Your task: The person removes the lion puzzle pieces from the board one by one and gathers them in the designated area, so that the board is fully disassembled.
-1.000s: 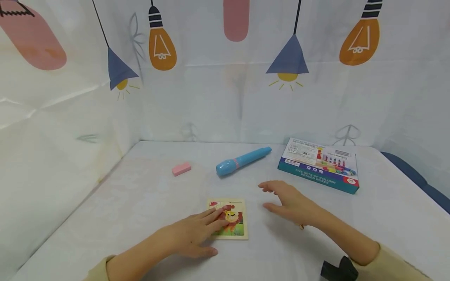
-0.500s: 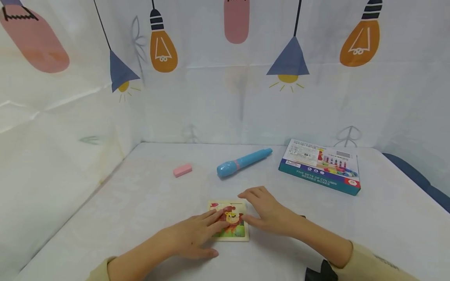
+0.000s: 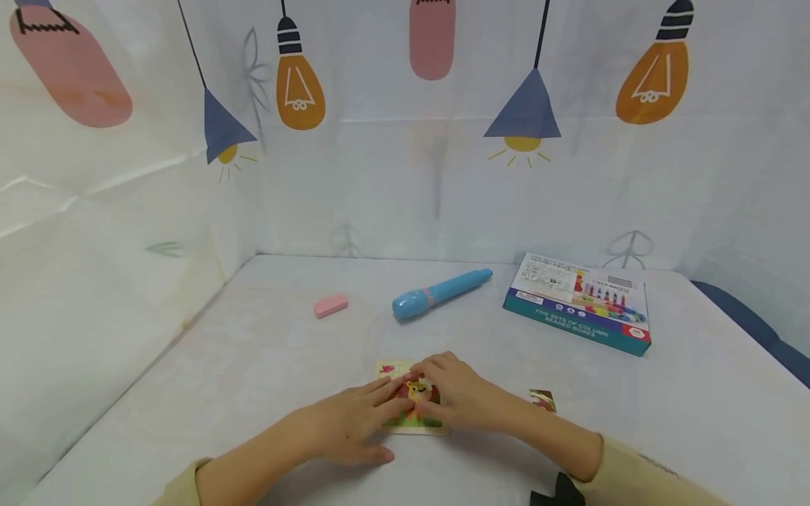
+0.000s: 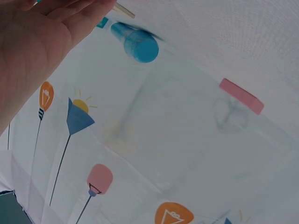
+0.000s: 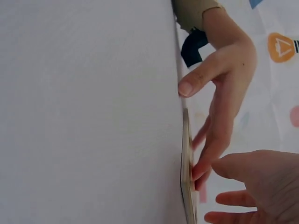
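Observation:
A small wooden jigsaw puzzle (image 3: pixel 414 430) with a bear picture lies flat on the white table. My left hand (image 3: pixel 344 425) rests on its left part, fingers stretched out and thumb on the table. Over the right part is my right hand (image 3: pixel 465 397), covering that side. In the right wrist view the right hand (image 5: pixel 261 184) has loose fingers, with no piece visible among them, beside the tray's edge (image 5: pixel 187 172). A loose puzzle piece (image 3: pixel 543 400) lies by the right forearm. The left wrist view shows the left hand (image 4: pixel 42 42) only in part.
Farther back lie a pink block (image 3: pixel 330 305), a blue microphone-shaped toy (image 3: pixel 439 294) and a boxed bead set (image 3: pixel 579 302) at the right. White printed cloth (image 3: pixel 380 176) hangs behind and to the left. A dark blue chair back (image 3: pixel 740 316) shows beyond the right edge.
My right hand has come left from beside the puzzle to over its right part. The loose piece by the right forearm is now in plainer view. The left hand has stayed on the puzzle.

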### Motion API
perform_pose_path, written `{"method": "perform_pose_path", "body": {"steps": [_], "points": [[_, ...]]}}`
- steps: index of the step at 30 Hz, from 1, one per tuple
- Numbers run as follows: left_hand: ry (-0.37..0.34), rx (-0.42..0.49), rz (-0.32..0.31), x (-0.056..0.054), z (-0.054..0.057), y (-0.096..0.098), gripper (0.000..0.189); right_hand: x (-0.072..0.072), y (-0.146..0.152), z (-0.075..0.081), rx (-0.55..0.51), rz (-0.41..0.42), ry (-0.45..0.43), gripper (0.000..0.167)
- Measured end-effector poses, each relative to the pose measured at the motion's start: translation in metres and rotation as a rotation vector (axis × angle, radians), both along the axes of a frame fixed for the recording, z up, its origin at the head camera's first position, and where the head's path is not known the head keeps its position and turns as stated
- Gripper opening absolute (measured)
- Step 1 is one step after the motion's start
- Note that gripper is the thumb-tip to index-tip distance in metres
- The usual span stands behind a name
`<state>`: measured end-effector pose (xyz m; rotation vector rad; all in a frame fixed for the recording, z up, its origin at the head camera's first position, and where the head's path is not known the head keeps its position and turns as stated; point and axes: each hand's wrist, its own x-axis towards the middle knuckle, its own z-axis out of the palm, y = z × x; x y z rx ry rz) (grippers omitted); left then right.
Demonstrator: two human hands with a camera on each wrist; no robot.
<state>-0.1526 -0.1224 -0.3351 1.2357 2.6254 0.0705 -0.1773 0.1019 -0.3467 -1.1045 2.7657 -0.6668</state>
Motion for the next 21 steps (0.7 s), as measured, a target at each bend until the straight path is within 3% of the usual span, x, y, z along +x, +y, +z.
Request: {"method": "perform_pose_path", "body": {"steps": [4, 13, 21], "points": [[-0.002, 0.007, -0.011, 0.0, -0.001, 0.0, 0.065, 0.0, -0.003, -0.007, -0.001, 0.003, 0.02, 0.04], [0.001, -0.009, -0.004, 0.0, -0.002, 0.0, 0.067, 0.001, -0.005, -0.025, 0.034, -0.011, 0.214, 0.041], [-0.002, 0.008, 0.01, 0.001, -0.001, 0.001, 0.068, 0.003, -0.008, -0.027, -0.103, -0.034, 0.149, 0.033]]}}
